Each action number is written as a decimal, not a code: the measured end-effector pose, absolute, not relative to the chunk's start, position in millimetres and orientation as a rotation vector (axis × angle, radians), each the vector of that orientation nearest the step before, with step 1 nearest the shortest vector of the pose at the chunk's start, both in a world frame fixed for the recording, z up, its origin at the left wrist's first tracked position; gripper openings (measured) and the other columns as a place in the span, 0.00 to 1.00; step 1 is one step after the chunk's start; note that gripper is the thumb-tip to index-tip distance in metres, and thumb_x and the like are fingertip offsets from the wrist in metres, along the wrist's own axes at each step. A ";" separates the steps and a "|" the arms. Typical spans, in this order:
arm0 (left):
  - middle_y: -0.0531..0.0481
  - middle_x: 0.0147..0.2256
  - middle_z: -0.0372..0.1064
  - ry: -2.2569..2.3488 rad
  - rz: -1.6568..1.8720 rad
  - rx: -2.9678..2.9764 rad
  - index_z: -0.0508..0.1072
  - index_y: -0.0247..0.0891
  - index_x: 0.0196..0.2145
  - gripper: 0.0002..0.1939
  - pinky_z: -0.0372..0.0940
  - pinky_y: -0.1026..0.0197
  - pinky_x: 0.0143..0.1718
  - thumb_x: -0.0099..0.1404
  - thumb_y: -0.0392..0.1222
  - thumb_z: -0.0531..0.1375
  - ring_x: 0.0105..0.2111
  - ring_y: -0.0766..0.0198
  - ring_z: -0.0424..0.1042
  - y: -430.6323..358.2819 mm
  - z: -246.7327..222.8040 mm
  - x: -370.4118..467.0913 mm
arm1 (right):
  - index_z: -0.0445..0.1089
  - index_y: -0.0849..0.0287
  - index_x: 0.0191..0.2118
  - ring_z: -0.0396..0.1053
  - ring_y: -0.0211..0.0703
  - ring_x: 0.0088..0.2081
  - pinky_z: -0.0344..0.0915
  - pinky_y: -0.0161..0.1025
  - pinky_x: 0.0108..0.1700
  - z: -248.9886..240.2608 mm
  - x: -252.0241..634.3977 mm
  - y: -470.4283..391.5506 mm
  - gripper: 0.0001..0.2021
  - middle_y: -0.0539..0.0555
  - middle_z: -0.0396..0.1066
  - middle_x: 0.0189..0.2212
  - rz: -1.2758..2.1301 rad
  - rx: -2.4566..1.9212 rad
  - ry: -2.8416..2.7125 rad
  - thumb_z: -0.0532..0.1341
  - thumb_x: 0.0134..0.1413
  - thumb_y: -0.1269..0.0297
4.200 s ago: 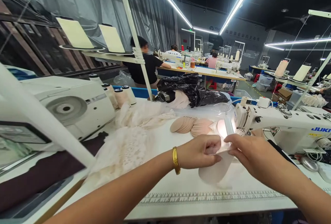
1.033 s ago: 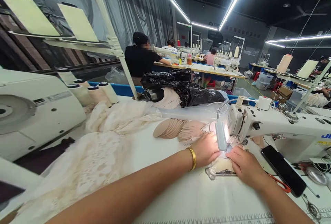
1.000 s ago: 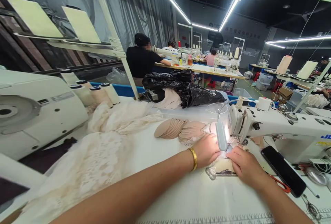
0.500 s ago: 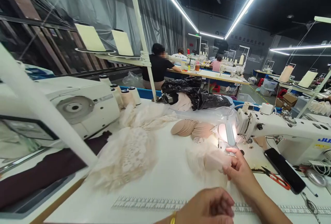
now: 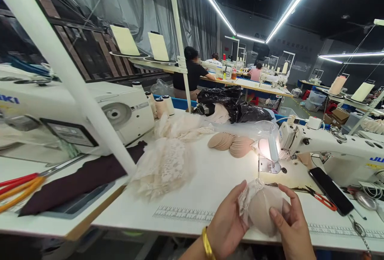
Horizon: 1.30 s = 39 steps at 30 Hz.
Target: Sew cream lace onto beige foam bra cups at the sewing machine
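At a flat white table (image 5: 204, 188), before the white metal sewing machine (image 5: 345, 145), half-curled fingers of the left hand (image 5: 226, 222) and right hand (image 5: 296, 228) hold a beige, rounded, lace-edged fabric cup (image 5: 263, 211).

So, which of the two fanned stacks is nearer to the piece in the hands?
The pinkish right stack; the browner left stack lies farther from the held piece.

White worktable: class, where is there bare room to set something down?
Bare: the middle of the worktable, between lace fabric, stacked discs, ruler strip and left hand. Crowded: the right side, around phone, snips and sewing machine.
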<state>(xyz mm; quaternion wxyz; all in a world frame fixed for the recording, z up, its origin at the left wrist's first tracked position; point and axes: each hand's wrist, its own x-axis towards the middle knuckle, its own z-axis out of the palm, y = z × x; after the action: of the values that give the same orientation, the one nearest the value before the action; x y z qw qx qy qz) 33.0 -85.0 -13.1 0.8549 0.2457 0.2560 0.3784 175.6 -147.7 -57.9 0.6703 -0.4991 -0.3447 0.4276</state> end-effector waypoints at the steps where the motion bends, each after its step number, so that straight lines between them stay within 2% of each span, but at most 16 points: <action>1: 0.41 0.40 0.80 0.535 0.810 0.531 0.81 0.35 0.42 0.24 0.72 0.55 0.44 0.59 0.58 0.70 0.44 0.48 0.78 -86.0 -12.4 34.3 | 0.61 0.51 0.63 0.76 0.54 0.45 0.72 0.49 0.49 -58.2 175.7 -148.4 0.38 0.57 0.78 0.44 0.938 -1.132 -0.792 0.72 0.50 0.45; 5: 0.42 0.40 0.80 0.558 0.897 0.653 0.81 0.34 0.43 0.24 0.70 0.58 0.41 0.54 0.53 0.75 0.43 0.50 0.78 -85.0 -8.8 38.9 | 0.62 0.51 0.63 0.76 0.54 0.47 0.72 0.48 0.49 -63.6 174.1 -152.1 0.36 0.57 0.77 0.46 0.897 -1.157 -0.821 0.72 0.51 0.47; 9: 0.40 0.38 0.80 0.585 0.847 0.549 0.82 0.32 0.39 0.23 0.71 0.58 0.39 0.55 0.55 0.74 0.42 0.49 0.78 -80.7 -10.1 41.5 | 0.62 0.52 0.63 0.76 0.53 0.45 0.72 0.48 0.48 -63.1 176.1 -151.1 0.38 0.56 0.77 0.44 0.902 -1.164 -0.757 0.73 0.50 0.47; 14: 0.39 0.41 0.80 0.508 0.836 0.522 0.82 0.31 0.41 0.22 0.71 0.58 0.41 0.56 0.52 0.74 0.43 0.49 0.77 -80.6 -11.2 45.0 | 0.62 0.51 0.61 0.75 0.50 0.46 0.71 0.44 0.49 -57.5 180.5 -148.6 0.39 0.55 0.78 0.44 0.930 -1.144 -0.690 0.75 0.47 0.49; 19: 0.38 0.42 0.80 0.477 0.845 0.587 0.82 0.31 0.43 0.21 0.72 0.59 0.38 0.56 0.48 0.75 0.42 0.50 0.78 -81.4 -11.6 46.5 | 0.62 0.49 0.61 0.75 0.51 0.47 0.71 0.44 0.49 -55.6 181.0 -147.9 0.38 0.54 0.77 0.47 0.979 -1.111 -0.661 0.76 0.46 0.48; 24: 0.37 0.41 0.80 0.500 0.833 0.608 0.82 0.31 0.43 0.22 0.72 0.59 0.39 0.55 0.49 0.75 0.40 0.51 0.78 -79.5 -11.7 44.4 | 0.61 0.50 0.62 0.76 0.53 0.46 0.72 0.47 0.49 -57.3 181.3 -145.4 0.40 0.55 0.78 0.45 0.994 -1.094 -0.663 0.75 0.45 0.46; 28: 0.36 0.40 0.80 0.510 0.814 0.607 0.82 0.29 0.42 0.22 0.72 0.59 0.38 0.56 0.49 0.75 0.42 0.49 0.78 -79.0 -11.0 47.0 | 0.61 0.52 0.62 0.76 0.51 0.44 0.72 0.45 0.48 -55.7 181.7 -144.0 0.40 0.54 0.78 0.43 0.961 -1.114 -0.669 0.75 0.46 0.47; 32: 0.36 0.38 0.80 0.496 0.807 0.636 0.82 0.29 0.42 0.21 0.72 0.57 0.40 0.57 0.49 0.74 0.41 0.48 0.78 -77.9 -9.5 54.1 | 0.60 0.52 0.62 0.75 0.50 0.46 0.71 0.43 0.49 -57.5 182.7 -143.6 0.40 0.56 0.78 0.46 0.954 -1.148 -0.692 0.75 0.48 0.47; 34: 0.36 0.38 0.80 0.490 0.798 0.670 0.81 0.29 0.41 0.21 0.71 0.56 0.42 0.58 0.49 0.73 0.40 0.48 0.78 -74.7 -5.1 55.0 | 0.58 0.50 0.64 0.75 0.50 0.45 0.70 0.44 0.49 -63.4 186.7 -144.5 0.41 0.55 0.78 0.44 0.986 -1.120 -0.739 0.74 0.48 0.47; 37: 0.37 0.36 0.79 0.436 0.743 0.790 0.81 0.29 0.40 0.20 0.70 0.54 0.43 0.61 0.52 0.70 0.40 0.48 0.78 -64.7 9.5 47.5 | 0.48 0.48 0.70 0.75 0.49 0.38 0.70 0.45 0.44 -73.5 202.9 -146.4 0.47 0.51 0.76 0.36 1.071 -1.052 -0.947 0.72 0.51 0.47; 39: 0.40 0.37 0.79 0.319 0.613 0.990 0.80 0.32 0.41 0.20 0.70 0.53 0.43 0.61 0.53 0.69 0.40 0.48 0.78 -55.0 21.8 38.0 | 0.45 0.47 0.71 0.74 0.47 0.36 0.70 0.45 0.42 -73.8 220.7 -144.4 0.44 0.51 0.74 0.36 1.007 -1.073 -1.173 0.69 0.57 0.48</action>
<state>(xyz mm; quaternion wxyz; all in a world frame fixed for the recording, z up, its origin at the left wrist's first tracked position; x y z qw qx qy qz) 38.0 -55.0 21.8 0.8231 0.4655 0.1502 0.2884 220.7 -144.4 -73.8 0.5890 -0.4606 -0.5039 0.4325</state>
